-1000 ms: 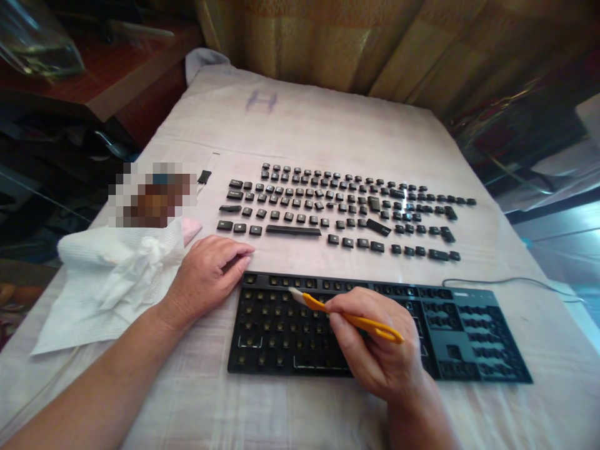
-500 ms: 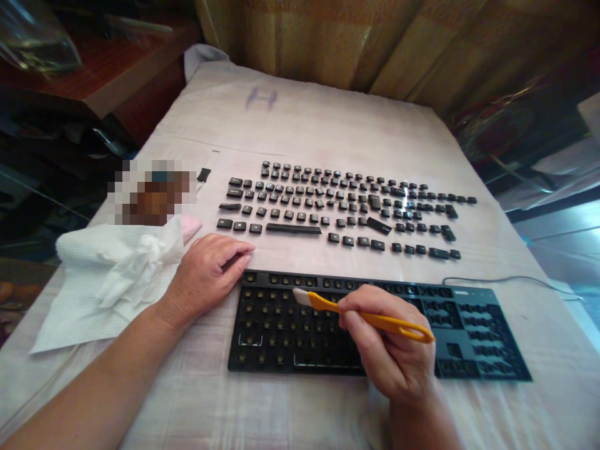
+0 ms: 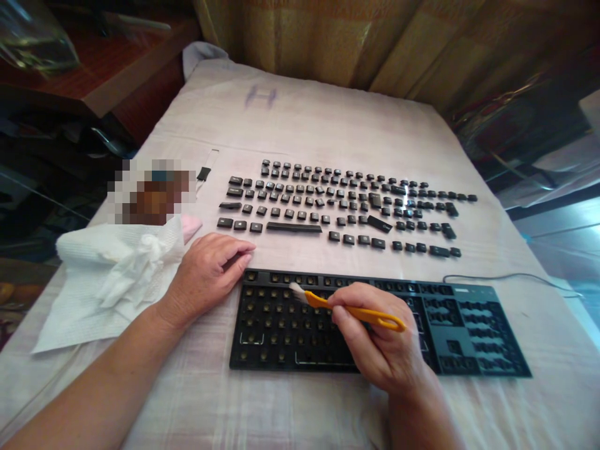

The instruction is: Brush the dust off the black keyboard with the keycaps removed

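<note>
A black keyboard (image 3: 450, 340) with its keycaps off lies on the cloth, its key sockets bare. My right hand (image 3: 379, 331) holds a yellow-handled brush (image 3: 323, 301) in a pinch over the keyboard. The brush's pale bristles touch or hover just above the sockets near the upper left; which of these I cannot tell. At the keyboard's top left corner rests my left hand (image 3: 206, 269), holding nothing, its thumb and forefinger apart. Beyond the keyboard, loose black keycaps (image 3: 294, 227) are laid out in rows.
Crumpled white paper towel (image 3: 112, 281) lies left of my left forearm, beside a pink item (image 3: 191, 226) and a blurred-out patch. A wire keycap puller (image 3: 204, 174) lies farther back. The keyboard cable (image 3: 497, 276) runs right. A wooden cabinet (image 3: 117, 69) stands at the back left.
My right hand has moved slightly left with the brush, and the bristles have shifted a little up and left. My left hand has stayed in place.
</note>
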Motion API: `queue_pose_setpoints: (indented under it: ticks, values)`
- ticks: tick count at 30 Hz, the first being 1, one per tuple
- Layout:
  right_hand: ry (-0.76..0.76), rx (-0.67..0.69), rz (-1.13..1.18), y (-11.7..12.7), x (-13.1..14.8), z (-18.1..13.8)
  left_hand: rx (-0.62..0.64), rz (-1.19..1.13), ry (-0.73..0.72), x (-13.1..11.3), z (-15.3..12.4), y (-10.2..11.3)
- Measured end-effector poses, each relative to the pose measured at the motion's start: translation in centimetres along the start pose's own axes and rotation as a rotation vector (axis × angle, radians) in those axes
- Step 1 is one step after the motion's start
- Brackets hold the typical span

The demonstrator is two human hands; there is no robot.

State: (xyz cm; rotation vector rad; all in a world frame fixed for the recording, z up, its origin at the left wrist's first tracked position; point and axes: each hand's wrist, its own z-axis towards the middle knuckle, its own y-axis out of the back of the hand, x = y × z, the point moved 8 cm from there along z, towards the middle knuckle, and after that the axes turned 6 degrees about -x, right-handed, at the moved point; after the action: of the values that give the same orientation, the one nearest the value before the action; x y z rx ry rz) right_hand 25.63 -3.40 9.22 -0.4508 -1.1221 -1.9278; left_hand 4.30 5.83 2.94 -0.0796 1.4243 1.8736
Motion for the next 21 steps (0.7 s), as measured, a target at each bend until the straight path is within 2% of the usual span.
queue_pose_setpoints:
  ticks: [4,7,14,21]
  values:
    - [-0.074,-0.077,0.093,0.8,-0.7,-0.7,0.001,-0.004,0.001,-0.1,0.0,0.0]
    - [-0.112,-0.138,0.075,1.3,-1.2,-1.2,0.008,-0.002,0.011,0.0,0.1,0.0]
    - [-0.008,-0.048,-0.03,0.4,-0.6,-0.4,0.014,0.011,0.016,0.0,0.1,-0.1]
    - [-0.039,0.016,0.017,0.0,-0.4,-0.1,0.014,0.005,0.027,0.1,0.1,0.0]
